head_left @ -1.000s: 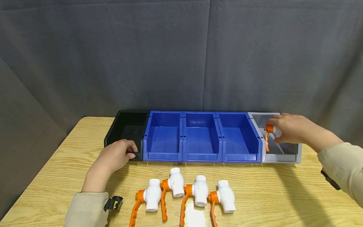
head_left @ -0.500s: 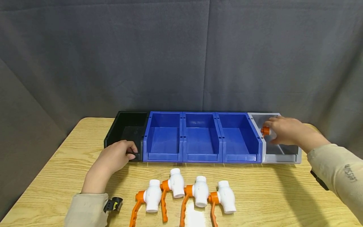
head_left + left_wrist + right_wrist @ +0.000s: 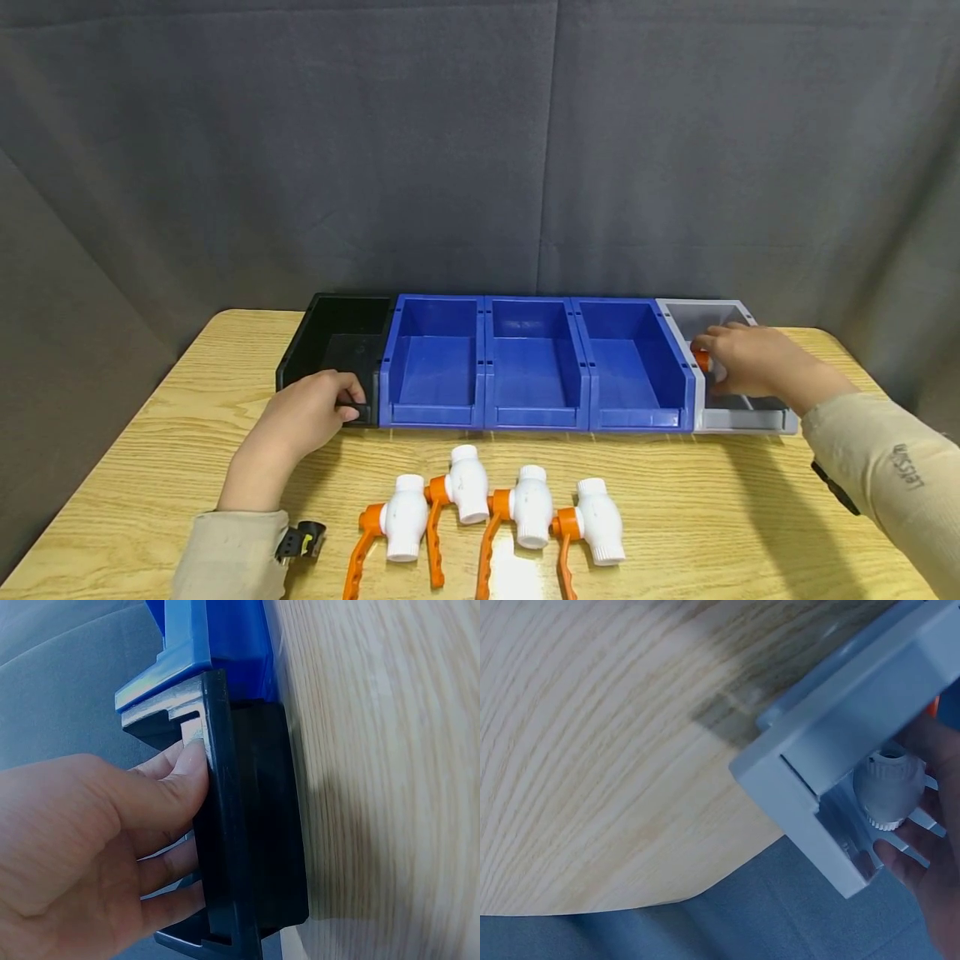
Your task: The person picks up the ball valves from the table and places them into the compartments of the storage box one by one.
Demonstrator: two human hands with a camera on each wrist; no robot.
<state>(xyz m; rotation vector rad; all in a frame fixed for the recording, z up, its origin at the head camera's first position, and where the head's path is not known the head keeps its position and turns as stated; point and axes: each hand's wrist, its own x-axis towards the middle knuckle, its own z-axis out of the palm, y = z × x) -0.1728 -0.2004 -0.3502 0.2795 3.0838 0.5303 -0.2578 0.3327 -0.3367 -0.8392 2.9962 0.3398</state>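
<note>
Valve (image 3: pixel 701 360) has sunk lower into the grey bin (image 3: pixel 742 417) in the right hand's (image 3: pixel 750 362) grasp, nearly set down, while the left hand (image 3: pixel 303 414) still clasps the black bin's (image 3: pixel 322 354) front lip.

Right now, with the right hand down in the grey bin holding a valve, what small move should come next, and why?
Probably letting go. The right hand holds the valve low inside the grey bin, seemingly near its floor, so opening the fingers should leave it there. The left hand grips the black bin, steadying the row.
</note>
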